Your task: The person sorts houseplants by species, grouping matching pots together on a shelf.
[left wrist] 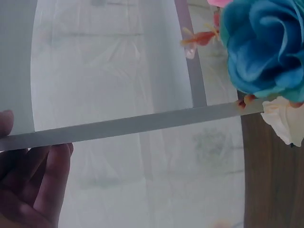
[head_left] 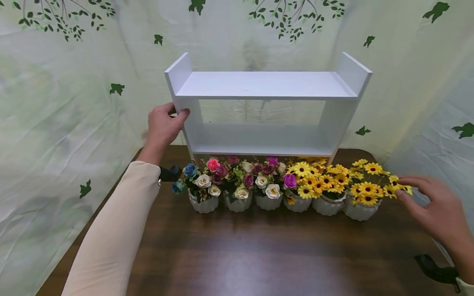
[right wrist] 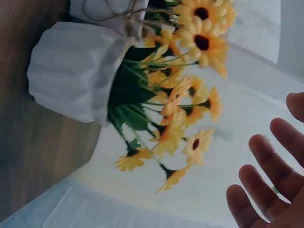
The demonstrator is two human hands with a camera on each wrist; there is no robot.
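Note:
A white two-tier shelf stands at the back of the table. My left hand grips its left side panel, thumb on one face and fingers on the other; the left wrist view shows the panel's edge between them. In front of the shelf runs a row of several white pots with artificial flowers. Blue, pink and cream roses fill the leftmost pot. Beside the rightmost pot of yellow daisies, my right hand hovers with fingers spread and holds nothing. The right wrist view shows it apart from the daisies.
The dark wooden table extends in front of the pots. Behind the shelf hangs a pale cloth backdrop with printed green leaves. More pots with purple and cream roses and yellow daisies stand close together mid-row.

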